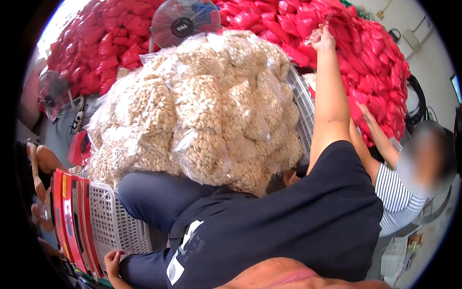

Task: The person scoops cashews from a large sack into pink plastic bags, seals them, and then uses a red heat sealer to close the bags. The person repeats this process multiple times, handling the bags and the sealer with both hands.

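My right hand (pixel 323 41) is stretched far out, shut on a small clear packet with red contents (pixel 315 33), held against a big heap of red bags (pixel 365 53). My left hand (pixel 113 262) sits low at the corner of a white plastic crate (pixel 113 216), touching its edge; how far its fingers close is unclear. Between my arms, above my dark trousers (pixel 159 197), lies a large pile of clear bags full of pale kernels (pixel 207 106).
A person in a striped shirt (pixel 397 197) sits at the right, one hand (pixel 363 111) on the red bags. Another white crate (pixel 303 106) stands behind the kernel bags. Flat red packs (pixel 72 221) stand by the near crate. There are two fans (pixel 185 21) (pixel 53 91).
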`<state>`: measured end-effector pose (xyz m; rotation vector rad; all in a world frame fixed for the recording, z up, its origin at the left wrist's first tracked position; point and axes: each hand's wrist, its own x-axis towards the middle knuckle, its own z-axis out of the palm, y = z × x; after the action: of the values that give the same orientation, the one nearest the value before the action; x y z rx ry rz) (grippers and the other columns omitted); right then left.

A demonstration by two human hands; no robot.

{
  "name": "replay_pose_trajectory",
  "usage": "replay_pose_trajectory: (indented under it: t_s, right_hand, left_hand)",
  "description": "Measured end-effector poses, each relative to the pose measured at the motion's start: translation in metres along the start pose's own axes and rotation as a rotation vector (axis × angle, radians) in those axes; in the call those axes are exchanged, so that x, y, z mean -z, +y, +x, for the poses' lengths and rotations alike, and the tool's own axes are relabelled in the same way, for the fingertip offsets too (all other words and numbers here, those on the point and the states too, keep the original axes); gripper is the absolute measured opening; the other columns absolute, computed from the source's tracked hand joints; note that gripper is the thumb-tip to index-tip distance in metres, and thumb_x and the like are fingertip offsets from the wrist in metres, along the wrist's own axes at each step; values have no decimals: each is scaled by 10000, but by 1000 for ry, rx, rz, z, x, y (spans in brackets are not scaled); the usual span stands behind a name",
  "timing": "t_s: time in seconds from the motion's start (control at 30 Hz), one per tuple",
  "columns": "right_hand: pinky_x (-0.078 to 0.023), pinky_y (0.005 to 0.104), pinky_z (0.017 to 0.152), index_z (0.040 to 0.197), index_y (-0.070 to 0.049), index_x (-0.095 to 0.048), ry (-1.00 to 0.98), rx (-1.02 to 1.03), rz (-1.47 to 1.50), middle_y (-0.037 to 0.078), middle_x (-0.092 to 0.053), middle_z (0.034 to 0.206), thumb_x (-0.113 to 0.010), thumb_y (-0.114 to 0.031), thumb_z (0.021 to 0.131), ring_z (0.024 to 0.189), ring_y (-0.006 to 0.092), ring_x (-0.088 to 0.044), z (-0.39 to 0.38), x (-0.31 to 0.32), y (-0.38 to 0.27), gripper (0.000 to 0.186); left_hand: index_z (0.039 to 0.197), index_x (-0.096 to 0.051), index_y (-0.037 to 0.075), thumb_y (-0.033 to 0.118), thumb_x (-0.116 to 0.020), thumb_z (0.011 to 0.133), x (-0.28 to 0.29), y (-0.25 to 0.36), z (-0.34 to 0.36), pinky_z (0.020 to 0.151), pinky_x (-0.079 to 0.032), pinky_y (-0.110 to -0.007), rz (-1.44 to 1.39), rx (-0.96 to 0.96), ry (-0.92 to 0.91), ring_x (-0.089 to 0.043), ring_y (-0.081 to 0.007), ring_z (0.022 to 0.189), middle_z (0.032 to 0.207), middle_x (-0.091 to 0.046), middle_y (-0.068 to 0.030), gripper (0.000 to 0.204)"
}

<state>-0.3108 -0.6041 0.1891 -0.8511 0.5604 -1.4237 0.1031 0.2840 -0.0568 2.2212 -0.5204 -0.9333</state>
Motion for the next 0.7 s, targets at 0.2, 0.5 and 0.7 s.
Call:
replay_pose_trajectory:
  t_s: [0.2, 0.5, 0.7]
  right_hand:
    - [-201, 250, 340, 848, -63, -506, 276, -36, -231, -12, -318, 491, -366, -341, 926, 379, 103, -275, -64, 130, 24, 320]
    - [-299, 284, 342, 982, -84, -507, 829, -31, -485, 30, -420, 524, -386, -335, 894, 375, 133, -346, -114, 197, 18, 292]
    - [-292, 286, 332, 886, -134, -458, 646, -89, -535, 20, -384, 538, -413, -273, 875, 382, 137, -329, -72, 316, -22, 147]
  left_hand:
    - [961, -614, -60, 271, -506, 852, 10, -48, -9, 868, -399, -308, -379, 74, -197, -586, -199, 889, 892, -642, -138, 365]
    - [878, -625, -54, 323, -459, 890, 13, -54, -38, 824, -405, -296, -392, 192, -45, -585, -185, 819, 848, -645, -139, 412]
    - [844, -635, -40, 321, -472, 886, 10, -48, -30, 816, -399, -284, -391, 179, -33, -582, -173, 799, 819, -647, -128, 399]
